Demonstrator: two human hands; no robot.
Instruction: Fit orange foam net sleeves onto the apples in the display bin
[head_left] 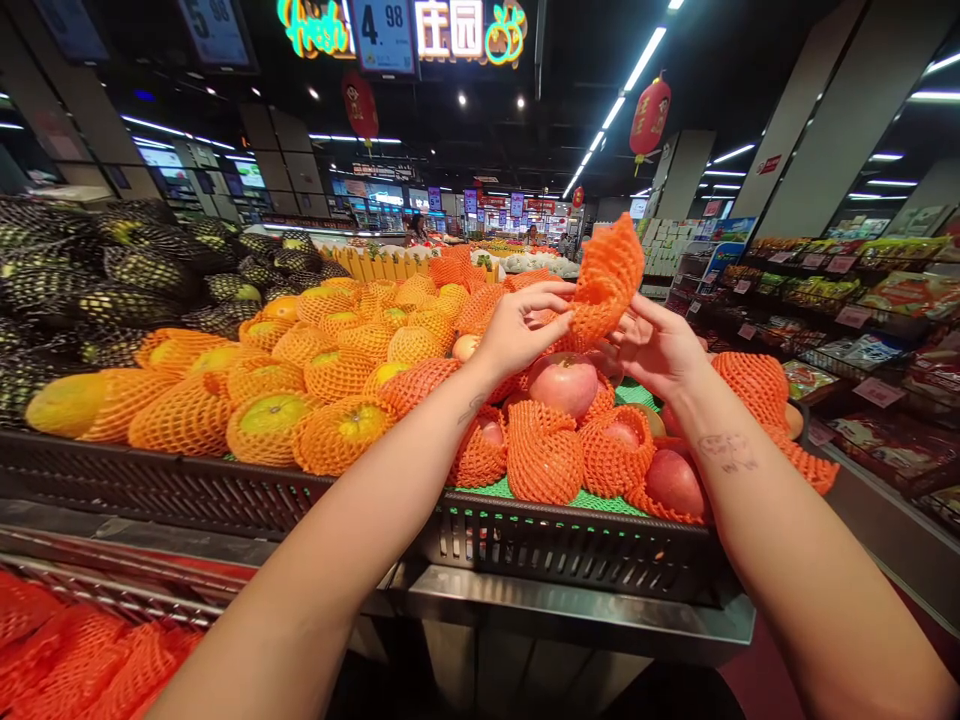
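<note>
Landmark: the bare red apple (564, 383), sitting on top of the pile; every place below is told from it.
Foam net: an orange net sleeve (606, 282) is being held up in the air just above and a little right of the bare red apple, clear of the fruit.
Left hand: the left hand (517, 328) is reaching in above-left of the apple, thumb and fingers pinching the sleeve's lower left edge.
Right hand: the right hand (654, 345) is coming in from the apple's right, its fingers closing on the sleeve's lower right edge.
Why held so: with one hand on each side, the sleeve's mouth is being pulled apart, as I judge it; the upper end is standing up loose.
Black crate: the crate (570, 545) is carrying the apple on a green liner (581, 497), with other apples around it, most sitting in orange sleeves.
Left of the apple: yellow-green fruit in paler orange nets (270, 410) is lying heaped; beyond it, fruit in black nets (127, 270).
Below-left of the apple: loose orange sleeves (82, 660) are lying in a heap lower down; what is holding them I cannot tell.
Right of the apple: shelves of packaged goods (877, 310) are running down the aisle.
</note>
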